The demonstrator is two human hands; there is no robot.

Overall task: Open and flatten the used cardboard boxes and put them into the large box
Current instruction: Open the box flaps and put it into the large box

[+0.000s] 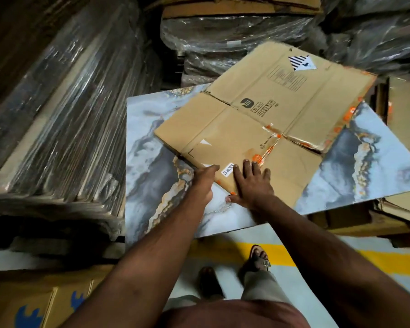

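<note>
— Fingers [249,168] of the right hand [251,185]?
— Straight, spread, pressed flat on the near corner of the flattened cardboard box [265,110]; thumb off its edge.
— And the left hand [205,183]?
— Fingers stretched out, tips touching the box's near edge beside the white date label [227,170].
— The box?
— Lying open and flat on a marbled slab [152,166]. Plastic-wrapped stacks [57,102] to the left.

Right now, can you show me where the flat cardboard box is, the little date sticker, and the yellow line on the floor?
flat cardboard box [258,119]: head view, on its bare middle panel.
date sticker [227,170]: head view, on the white label's printed centre.
yellow line [376,260]: head view, on the painted stripe's right stretch.
</note>
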